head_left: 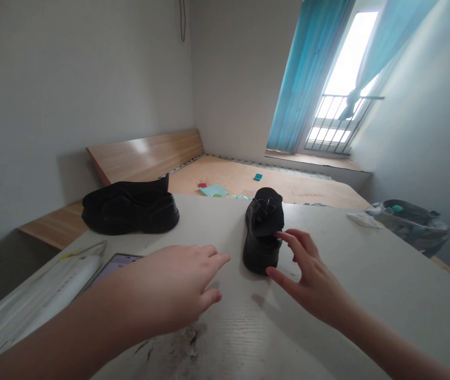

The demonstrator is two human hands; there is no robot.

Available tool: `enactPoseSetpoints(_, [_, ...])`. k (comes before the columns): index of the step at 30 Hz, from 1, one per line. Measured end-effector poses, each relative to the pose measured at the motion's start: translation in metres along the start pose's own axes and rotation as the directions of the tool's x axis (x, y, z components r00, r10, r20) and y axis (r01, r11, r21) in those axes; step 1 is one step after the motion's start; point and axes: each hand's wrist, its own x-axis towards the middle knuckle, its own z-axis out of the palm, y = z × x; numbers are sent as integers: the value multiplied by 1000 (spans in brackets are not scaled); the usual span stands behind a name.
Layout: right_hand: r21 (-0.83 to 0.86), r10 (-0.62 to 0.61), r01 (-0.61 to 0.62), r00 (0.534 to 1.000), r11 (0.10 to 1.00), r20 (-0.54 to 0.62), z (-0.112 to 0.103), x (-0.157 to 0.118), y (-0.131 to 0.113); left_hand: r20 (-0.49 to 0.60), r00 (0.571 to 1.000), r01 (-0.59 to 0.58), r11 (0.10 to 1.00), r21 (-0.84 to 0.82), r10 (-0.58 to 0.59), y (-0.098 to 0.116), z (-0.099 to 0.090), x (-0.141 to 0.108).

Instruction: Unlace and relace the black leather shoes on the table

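Two black shoes are on the white table [225, 221]. One shoe [130, 211] lies lengthwise at the table's back left, its side facing me. The other shoe [262, 237] stands near the middle with its heel end toward me and a lace bow on top. My right hand [304, 269] is at this shoe's right side, fingers apart, fingertips at the opening and thumb at the heel. My left hand [181, 285] hovers over the table left of that shoe, its fingers spread and holding nothing.
A phone [116, 261] lies partly under my left forearm, beside a white plastic package [62, 279]. A white tissue [363, 219] is at the right edge, near a bag-lined bin [410, 221]. Behind the table is a bed board [288, 186] with small coloured items.
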Motion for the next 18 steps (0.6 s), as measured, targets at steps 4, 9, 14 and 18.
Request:
enactPoseSetpoints(4, [38, 38, -41, 996, 998, 76, 6, 25, -9, 2, 1000, 3, 999, 39, -3, 1, 1, -2])
enactPoseSetpoints(9, [54, 19, -26, 992, 998, 124, 2, 20, -25, -21, 1000, -8, 996, 83, 10, 1, 3, 2])
enactPoseSetpoints(14, [210, -177, 127, 954, 969, 243, -16, -8, -52, -68, 995, -72, 996, 53, 75, 3, 7, 7])
enactPoseSetpoints(18, [414, -465, 330, 838, 848, 286, -18, -24, -64, -108, 988, -109, 994, 1, 108, 8, 6, 9])
